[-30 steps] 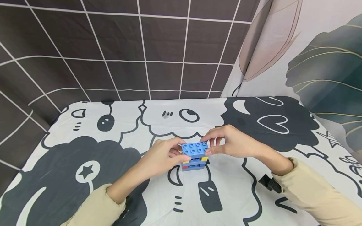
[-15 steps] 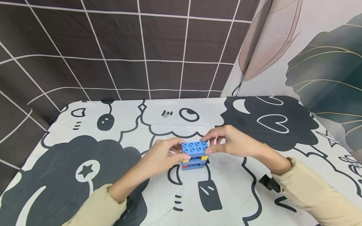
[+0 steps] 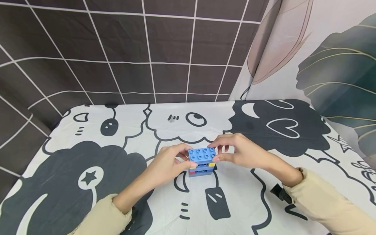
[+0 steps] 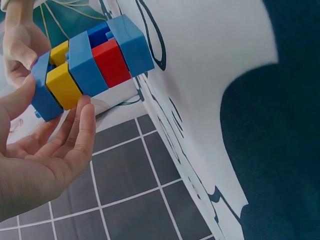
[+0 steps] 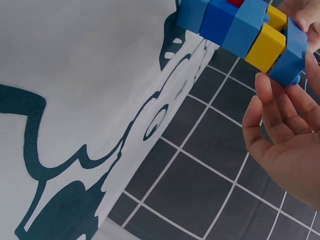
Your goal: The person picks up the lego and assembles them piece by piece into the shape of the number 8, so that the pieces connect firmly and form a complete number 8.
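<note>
A small tower of toy building bricks stands upright on the patterned cloth in the head view. Its top blue brick (image 3: 202, 155) has round studs facing up. Beneath that sit two yellow bricks (image 4: 64, 86), then a middle blue brick (image 4: 87, 64). Lower down are a red brick (image 4: 111, 62) and a dark blue brick (image 5: 220, 21), above the bottom blue brick (image 4: 132, 45). My left hand (image 3: 167, 163) pinches the top brick's left end, thumb at the near side. At its right end, my right hand (image 3: 242, 150) holds it between thumb and fingers.
The white cloth (image 3: 235, 202) with black cartoon drawings covers the surface under the bricks. Behind it rises a dark, white-gridded sheet (image 3: 123, 39). A leaf-print curtain (image 3: 346, 71) hangs at the right. A black strap (image 3: 280, 192) shows near the right cuff.
My right hand and wrist have dipped slightly, with the thumb still at the top brick's right end. The left hand and the tower stay in nearly the same place.
</note>
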Demonstrator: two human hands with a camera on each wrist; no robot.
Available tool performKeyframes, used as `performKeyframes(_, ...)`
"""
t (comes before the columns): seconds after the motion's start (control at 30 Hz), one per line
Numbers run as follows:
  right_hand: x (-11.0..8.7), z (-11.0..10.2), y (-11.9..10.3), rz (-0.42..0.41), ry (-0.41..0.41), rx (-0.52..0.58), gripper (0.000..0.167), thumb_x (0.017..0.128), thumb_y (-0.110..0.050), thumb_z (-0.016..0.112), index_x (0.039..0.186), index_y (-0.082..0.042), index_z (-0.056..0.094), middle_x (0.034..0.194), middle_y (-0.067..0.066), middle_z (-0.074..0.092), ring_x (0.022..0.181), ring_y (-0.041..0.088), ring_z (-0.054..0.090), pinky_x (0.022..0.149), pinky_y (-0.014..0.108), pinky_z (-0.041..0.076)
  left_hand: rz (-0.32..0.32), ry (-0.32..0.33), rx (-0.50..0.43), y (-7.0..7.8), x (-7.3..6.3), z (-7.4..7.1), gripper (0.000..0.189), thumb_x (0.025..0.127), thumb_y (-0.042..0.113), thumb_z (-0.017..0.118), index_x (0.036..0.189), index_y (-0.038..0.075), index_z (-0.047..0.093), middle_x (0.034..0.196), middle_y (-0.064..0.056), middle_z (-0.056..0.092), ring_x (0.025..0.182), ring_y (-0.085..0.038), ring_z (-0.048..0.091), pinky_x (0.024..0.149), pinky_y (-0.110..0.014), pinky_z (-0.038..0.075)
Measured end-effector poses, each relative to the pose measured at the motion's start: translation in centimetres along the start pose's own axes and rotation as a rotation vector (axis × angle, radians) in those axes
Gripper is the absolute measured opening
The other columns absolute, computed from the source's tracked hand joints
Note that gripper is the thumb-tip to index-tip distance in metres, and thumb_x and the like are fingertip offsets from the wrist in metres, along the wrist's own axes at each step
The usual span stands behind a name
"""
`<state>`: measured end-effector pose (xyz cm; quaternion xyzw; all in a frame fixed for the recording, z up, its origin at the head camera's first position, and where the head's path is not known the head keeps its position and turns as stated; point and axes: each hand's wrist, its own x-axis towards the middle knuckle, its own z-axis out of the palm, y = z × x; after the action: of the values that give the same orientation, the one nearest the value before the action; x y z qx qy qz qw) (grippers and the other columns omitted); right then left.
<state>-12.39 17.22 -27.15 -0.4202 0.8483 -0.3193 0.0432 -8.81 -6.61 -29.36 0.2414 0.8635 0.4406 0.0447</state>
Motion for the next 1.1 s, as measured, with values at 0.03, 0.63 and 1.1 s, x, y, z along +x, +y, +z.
performKeyframes(0.03, -0.1, 0.1, 0.0, -0.011, 0.007, -0.007, 0.032, 0.075, -0.011, 0.075, 0.105, -0.003, 0.066, 0.087, -0.005, 0.063, 0.074, 0.007, 0.054, 0.061, 0.025, 0.046, 0.002, 0.002, -0.001, 0.0, 0.0, 0.0, 0.023, 0.08, 0.016, 0.071, 0.1, 0.007, 0.063, 0.085, 0.0, 0.065, 0.075, -0.01, 0.06, 0.065, -0.02, 0.048)
performKeyframes(0.63, -0.7, 1.1, 1.1, -0.084, 0.102, 0.046, 0.032, 0.072, -0.004, 0.075, 0.103, -0.001, 0.066, 0.093, 0.0, 0.066, 0.078, 0.011, 0.057, 0.066, 0.025, 0.046, -0.011, 0.027, 0.033, -0.1, -0.2, 0.2, 0.027, 0.08, 0.019, 0.071, 0.103, 0.008, 0.063, 0.089, 0.001, 0.063, 0.085, -0.015, 0.058, 0.069, -0.026, 0.049)
performKeyframes(1.1, -1.3, 2.1, 0.5, -0.183, 0.199, -0.161, 0.027, 0.08, -0.012, 0.069, 0.104, -0.002, 0.062, 0.088, -0.005, 0.059, 0.081, 0.013, 0.051, 0.074, 0.031, 0.041, 0.019, 0.067, 0.045, -0.1, -0.4, 0.4, 0.028, 0.078, 0.017, 0.072, 0.103, 0.008, 0.063, 0.091, -0.002, 0.058, 0.086, -0.02, 0.055, 0.068, -0.026, 0.049)
